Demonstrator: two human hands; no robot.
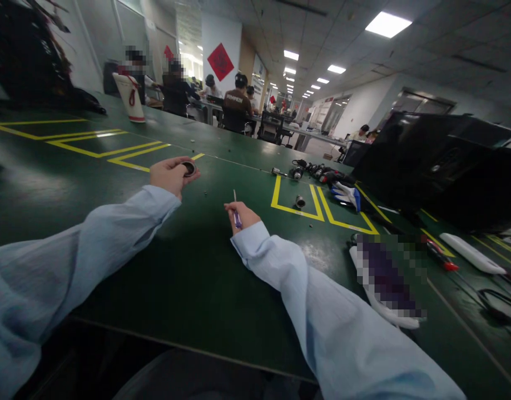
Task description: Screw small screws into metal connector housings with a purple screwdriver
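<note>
My left hand (168, 174) grips a short metal ring-shaped part (189, 168), its round opening facing me, above the green table (188, 278). To the right, my right hand (247, 215) is closed around a screwdriver (237, 219) with a clear purple handle, its thin shaft pointing up. The two hands are apart, and the screwdriver does not touch the ring. A similar metal ring part (299, 201) lies inside a yellow-taped box, right of my right hand. Small dark bits, too tiny to name, are scattered on the tabletop.
Beyond lie dark cylindrical parts (317, 171) and a blue-white glove (346, 195). A white cup (130, 99) stands at the far left. On the right are a blurred-out device (388, 278), a red-black tool (441, 254), a white bar (472, 253) and a large black case (438, 166). People sit behind.
</note>
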